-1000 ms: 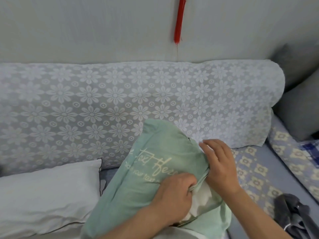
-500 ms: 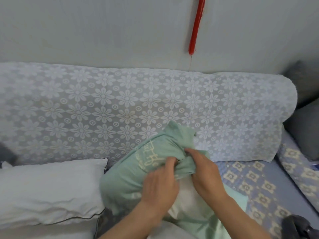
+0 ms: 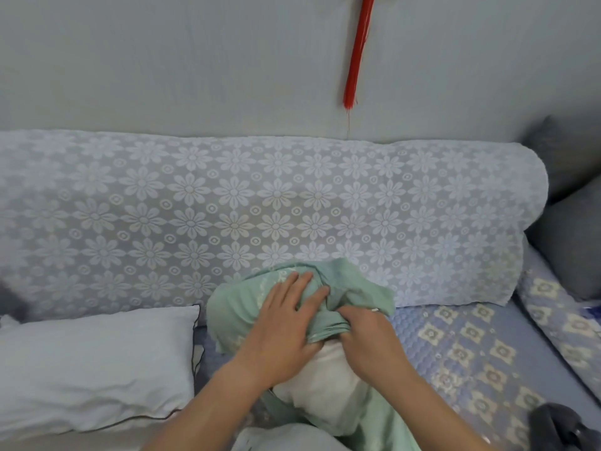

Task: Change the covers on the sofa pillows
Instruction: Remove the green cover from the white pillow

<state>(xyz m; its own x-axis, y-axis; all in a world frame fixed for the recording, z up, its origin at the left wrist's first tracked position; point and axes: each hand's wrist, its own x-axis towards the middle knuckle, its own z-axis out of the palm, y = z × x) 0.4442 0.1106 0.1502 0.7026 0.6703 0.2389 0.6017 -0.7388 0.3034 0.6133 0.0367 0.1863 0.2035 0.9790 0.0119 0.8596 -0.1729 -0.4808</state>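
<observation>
A green pillow cover [image 3: 234, 312] with pale lettering is bunched up at the far end of a white pillow insert [image 3: 322, 382] on the sofa seat in front of me. My left hand [image 3: 286, 320] lies flat on the bunched cover with its fingers spread and straight. My right hand [image 3: 367, 333] grips the gathered edge of the cover where it meets the bare insert. More green fabric [image 3: 387, 431] lies under the near end of the insert.
A white pillow with dark piping [image 3: 87, 366] lies to the left on the seat. The sofa back [image 3: 227, 209] wears a lace flower throw. Grey cushions [image 3: 572, 229] stand at the right, dark cloth [image 3: 566, 428] at the lower right. A red tassel [image 3: 357, 53] hangs on the wall.
The green cover has been pushed away from me and bunched, baring more of the white insert. My left hand went from gripping the edge to lying flat on the cover.
</observation>
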